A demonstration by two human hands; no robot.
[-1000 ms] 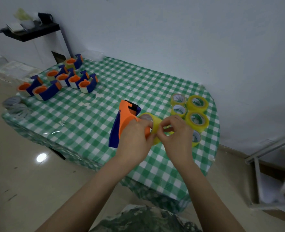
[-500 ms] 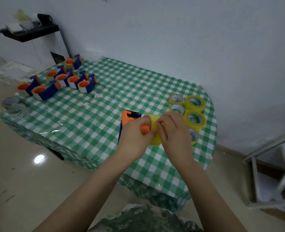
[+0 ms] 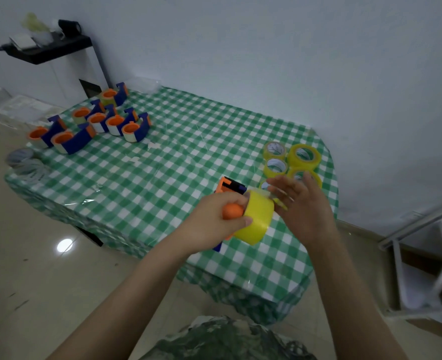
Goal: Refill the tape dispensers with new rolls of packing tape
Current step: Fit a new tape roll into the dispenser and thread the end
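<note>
left hand (image 3: 214, 219) is gripping the dispenser (image 3: 231, 185) by its orange hub, fingers curling round it, thumb lying on the near rim of the yellow roll (image 3: 256, 220). the roll is sitting on that hub just right of the left hand, lifted off the table (image 3: 162, 175). right hand (image 3: 301, 203) is hovering just beyond the roll, fingers straight and spread, holding nothing i can make out; cannot tell if the fingertips are touching the roll's far face. judging the roll as seated or nearly so, with the tape end not yet threaded to the blade. several spares (image 3: 304, 155) are waiting just past the right hand, so more refills are likely coming. well off to the far left of the left hand a cluster (image 3: 114, 123) of blue-and-orange dispensers is standing, each showing a pale band round its hub; cannot tell whether those are fresh or spent. pale rings (image 3: 25, 162) are lying near them at the table's left edge, possibly empty cores. task is looking partway along, this unit mid-load.
</note>
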